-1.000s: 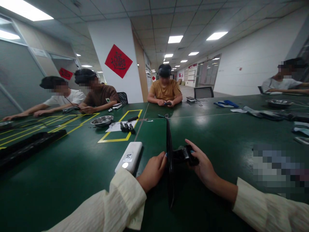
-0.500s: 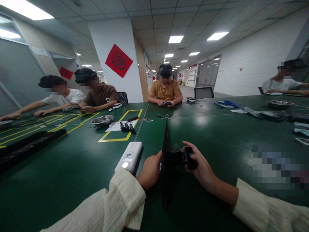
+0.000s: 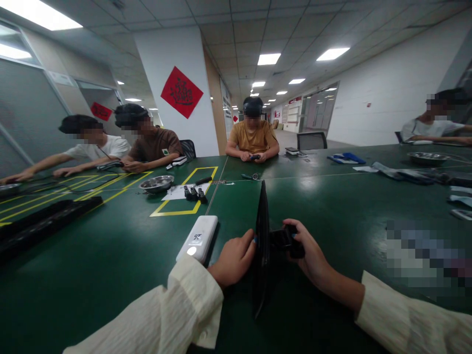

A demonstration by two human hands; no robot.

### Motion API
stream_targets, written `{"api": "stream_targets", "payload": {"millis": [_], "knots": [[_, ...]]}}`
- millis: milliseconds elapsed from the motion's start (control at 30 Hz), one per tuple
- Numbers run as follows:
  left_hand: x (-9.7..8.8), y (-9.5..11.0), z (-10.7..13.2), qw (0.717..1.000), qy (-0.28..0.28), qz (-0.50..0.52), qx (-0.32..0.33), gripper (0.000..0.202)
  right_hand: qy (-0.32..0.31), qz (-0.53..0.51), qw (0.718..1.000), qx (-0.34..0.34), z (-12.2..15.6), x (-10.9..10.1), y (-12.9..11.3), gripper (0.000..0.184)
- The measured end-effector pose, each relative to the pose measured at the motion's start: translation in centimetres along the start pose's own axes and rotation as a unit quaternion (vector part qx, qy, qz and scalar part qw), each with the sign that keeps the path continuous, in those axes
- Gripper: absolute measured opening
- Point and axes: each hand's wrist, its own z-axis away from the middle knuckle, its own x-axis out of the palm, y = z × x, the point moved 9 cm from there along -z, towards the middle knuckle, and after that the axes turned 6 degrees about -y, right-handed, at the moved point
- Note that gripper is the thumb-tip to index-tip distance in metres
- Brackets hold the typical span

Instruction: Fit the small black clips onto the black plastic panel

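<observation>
A thin black flat panel (image 3: 262,255) stands upright in front of me, seen nearly edge-on, so its faces hardly show. On its right side is a black bracket (image 3: 280,239). My right hand (image 3: 308,248) is closed around the outer end of that bracket, thumb and fingers on opposite sides. My left hand (image 3: 234,258) is at the panel's left face, fingers curled and the tips against it. A small blue spot shows at each hand's fingertips; I cannot make out what it is. A white power bank (image 3: 199,236), with a number on its label, lies beside my left hand.
On the green table (image 3: 129,285) are a metal bowl (image 3: 157,184), several small black parts (image 3: 195,193) on white paper, and pliers-like tools (image 3: 250,176). A long black tray (image 3: 47,221) lies at left. Co-workers sit across and at both sides. Cloths (image 3: 401,174) lie at right.
The panel has shifted slightly right and turned more edge-on, closer to my right hand. My left hand has moved a little right with it, and its fingertips now show at the panel's face.
</observation>
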Motion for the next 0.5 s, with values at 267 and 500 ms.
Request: {"api": "stream_targets", "payload": {"millis": [267,500], "knots": [[-0.25,-0.30,-0.10,0.999,0.029,0.006,-0.015,0.036,-0.031,-0.009,0.999,0.007,-0.13,0.41,0.08,0.043],[-0.22,-0.27,-0.24,1.000,0.026,-0.001,-0.015,0.034,-0.026,-0.012,0.999,0.016,-0.02,0.29,0.21,0.047]]}}
